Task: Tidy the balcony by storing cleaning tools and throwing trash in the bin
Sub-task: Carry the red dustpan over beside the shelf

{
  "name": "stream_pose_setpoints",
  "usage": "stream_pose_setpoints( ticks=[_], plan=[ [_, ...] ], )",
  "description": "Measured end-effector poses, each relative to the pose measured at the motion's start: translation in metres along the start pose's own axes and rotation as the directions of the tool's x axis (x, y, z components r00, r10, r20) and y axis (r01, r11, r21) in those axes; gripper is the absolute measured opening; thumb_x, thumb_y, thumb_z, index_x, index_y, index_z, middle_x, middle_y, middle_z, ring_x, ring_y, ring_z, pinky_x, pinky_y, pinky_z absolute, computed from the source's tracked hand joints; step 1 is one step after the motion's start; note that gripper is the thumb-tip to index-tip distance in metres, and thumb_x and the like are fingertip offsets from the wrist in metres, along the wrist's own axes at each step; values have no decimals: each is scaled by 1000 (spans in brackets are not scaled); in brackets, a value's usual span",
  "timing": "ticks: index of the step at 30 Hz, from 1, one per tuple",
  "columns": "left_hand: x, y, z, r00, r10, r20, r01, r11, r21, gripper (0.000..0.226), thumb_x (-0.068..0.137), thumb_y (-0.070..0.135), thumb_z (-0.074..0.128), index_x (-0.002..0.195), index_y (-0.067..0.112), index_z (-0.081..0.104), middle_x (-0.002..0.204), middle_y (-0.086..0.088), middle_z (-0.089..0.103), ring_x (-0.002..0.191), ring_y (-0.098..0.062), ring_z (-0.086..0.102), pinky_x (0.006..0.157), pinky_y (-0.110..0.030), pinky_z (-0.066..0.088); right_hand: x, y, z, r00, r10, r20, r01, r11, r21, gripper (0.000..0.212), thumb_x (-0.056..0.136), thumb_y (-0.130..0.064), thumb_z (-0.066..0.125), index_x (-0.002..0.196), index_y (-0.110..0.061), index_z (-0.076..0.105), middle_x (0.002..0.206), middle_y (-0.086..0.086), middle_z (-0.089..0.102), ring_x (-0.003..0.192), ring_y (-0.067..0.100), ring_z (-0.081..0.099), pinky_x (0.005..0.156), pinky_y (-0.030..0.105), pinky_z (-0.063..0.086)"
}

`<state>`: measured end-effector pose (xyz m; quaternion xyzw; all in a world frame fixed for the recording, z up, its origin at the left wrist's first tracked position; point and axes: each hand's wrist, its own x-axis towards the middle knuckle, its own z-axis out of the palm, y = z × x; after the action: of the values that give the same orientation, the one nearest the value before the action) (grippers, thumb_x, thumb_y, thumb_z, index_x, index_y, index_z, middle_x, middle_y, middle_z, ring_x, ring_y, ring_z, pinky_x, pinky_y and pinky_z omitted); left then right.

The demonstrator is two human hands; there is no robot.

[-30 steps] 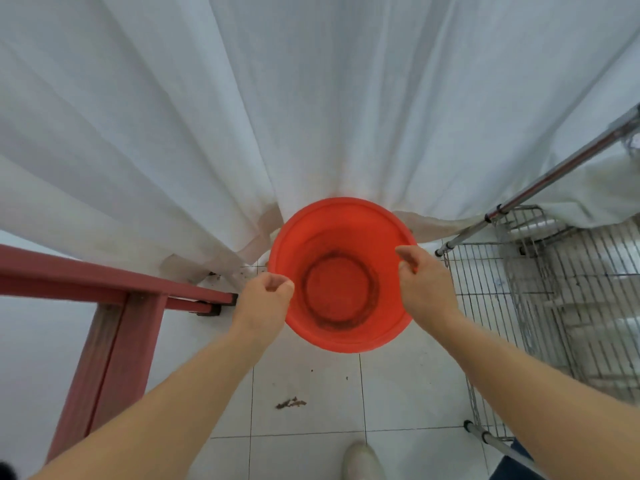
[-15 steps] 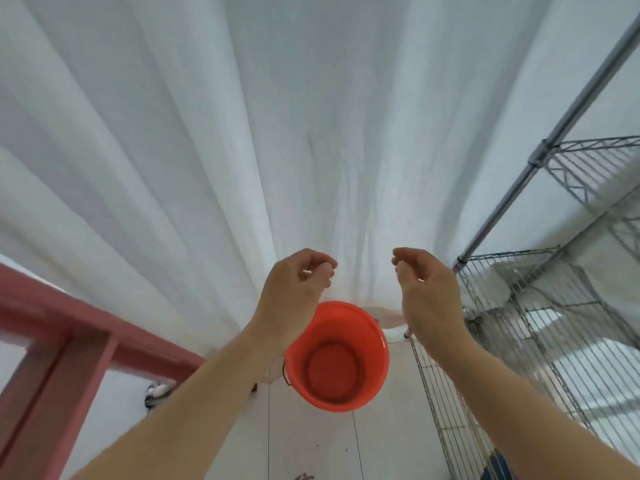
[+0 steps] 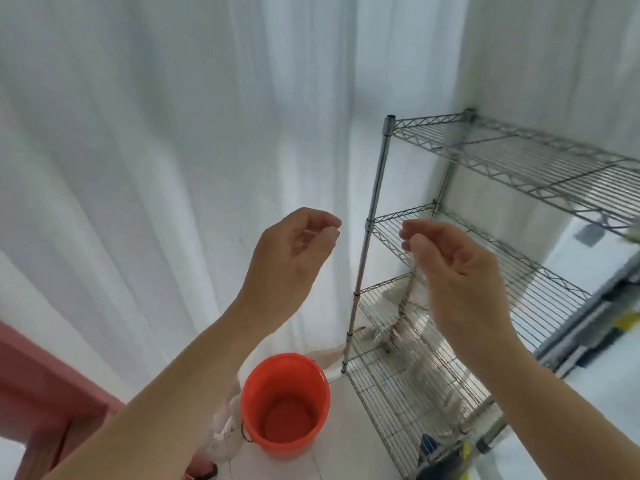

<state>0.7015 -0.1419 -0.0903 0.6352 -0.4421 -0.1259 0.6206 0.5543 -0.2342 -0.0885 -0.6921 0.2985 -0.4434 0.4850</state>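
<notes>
One white curtain (image 3: 156, 168) fills the view from nine to twelve o'clock. At three o'clock stands a wire shelving rack (image 3: 512, 168), its tiers bare apart from some blurred items low down. A red wooden frame (image 3: 31, 393) sits at eight o'clock. On the tiled floor (image 3: 346, 455) at six o'clock rests the orange bucket (image 3: 284, 403), upright, just beside the rack's front post. Above it, the left hand (image 3: 294, 251) and right hand (image 3: 460, 268) hover apart, fingers loosely curled, grasping nothing.
</notes>
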Motion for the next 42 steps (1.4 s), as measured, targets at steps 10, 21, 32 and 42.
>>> stream_pose_setpoints(
  ticks=[10, 21, 32, 42],
  plan=[
    [-55, 139, 119, 839, 435, 326, -329, 884, -333, 14, 84, 21, 57, 94, 23, 66, 90, 7, 72, 87, -8, 68, 79, -13, 49, -103, -75, -175, 884, -181, -431, 84, 968, -234, 19, 93, -18, 56, 96, -33, 67, 87, -11, 71, 83, -3, 64, 69, 2, 43],
    [-258, 287, 356, 425, 676, 602, -111, 699, -706, 12, 86, 19, 56, 89, 23, 67, 89, 8, 72, 84, -3, 69, 76, -7, 45, -349, -129, -411, 418, -305, -856, -198, 889, -413, 20, 93, -21, 56, 92, -38, 67, 93, -7, 71, 92, 5, 64, 80, 14, 46],
    [-505, 402, 474, 1, 830, 557, 289, 533, -795, 14, 85, 19, 55, 91, 18, 68, 87, 2, 72, 83, -10, 69, 79, -17, 53, -600, -182, -506, -139, -451, -882, -449, 822, -349, 17, 94, -24, 54, 97, -35, 66, 99, -8, 70, 82, 0, 61, 69, 8, 43],
    [-657, 454, 547, -269, 871, 412, 563, 489, -667, 16, 87, 15, 54, 95, 15, 67, 87, 0, 72, 85, -15, 69, 82, -25, 54, -718, -196, -539, -487, -536, -689, -566, 795, -219, 17, 95, -15, 51, 100, -21, 66, 78, -2, 64, 65, -6, 60, 60, 2, 44]
  ],
)
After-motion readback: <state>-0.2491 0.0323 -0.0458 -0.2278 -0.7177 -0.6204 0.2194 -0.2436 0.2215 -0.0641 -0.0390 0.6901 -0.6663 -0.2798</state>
